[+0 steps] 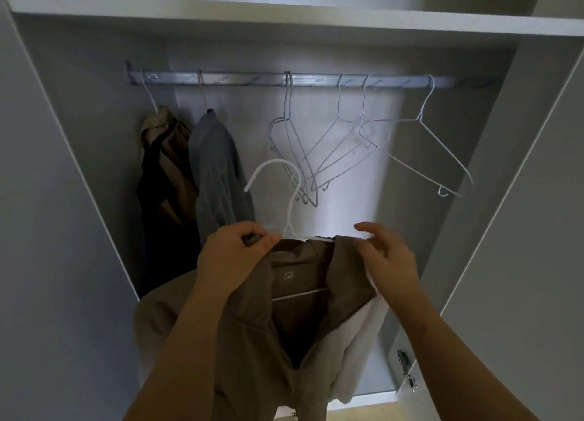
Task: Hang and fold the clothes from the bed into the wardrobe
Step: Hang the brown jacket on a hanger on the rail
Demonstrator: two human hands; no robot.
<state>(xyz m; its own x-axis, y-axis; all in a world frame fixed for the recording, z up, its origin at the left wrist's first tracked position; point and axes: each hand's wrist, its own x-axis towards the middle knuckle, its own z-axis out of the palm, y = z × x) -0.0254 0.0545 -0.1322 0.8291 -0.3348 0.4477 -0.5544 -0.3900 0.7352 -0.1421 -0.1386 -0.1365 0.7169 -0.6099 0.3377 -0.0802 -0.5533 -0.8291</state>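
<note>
Two hands hold a brown shirt (252, 341) up in front of the open wardrobe (79, 136). The shirt sits on a white hanger (290, 212), whose hook stands free, well below the rail (246, 80).

The left hand (234, 256) grips the shirt's left shoulder, its fingers (252, 231) curled round cloth and hanger wire together. The right hand (392, 259) rests on the other shoulder. Its fingers (366, 228) are loosely spread, and the thumb is against the collar edge. A white cloth (357, 341) hangs just under the shirt's right side.

On the rail, a tan jacket (167, 155) and a grey shirt (218, 168) hang close together at the left end. Several empty wire hangers (420, 117) hang from the middle to the right end, tilted at different angles and overlapping.

Between the grey shirt's hook and the nearest empty hanger is a bare stretch of rail, and the white hanger's hook is roughly below it. A shelf (284, 13) runs close above the rail. The wardrobe's side panels close in on both sides, and a door hinge (403, 357) sits low on the right panel.
</note>
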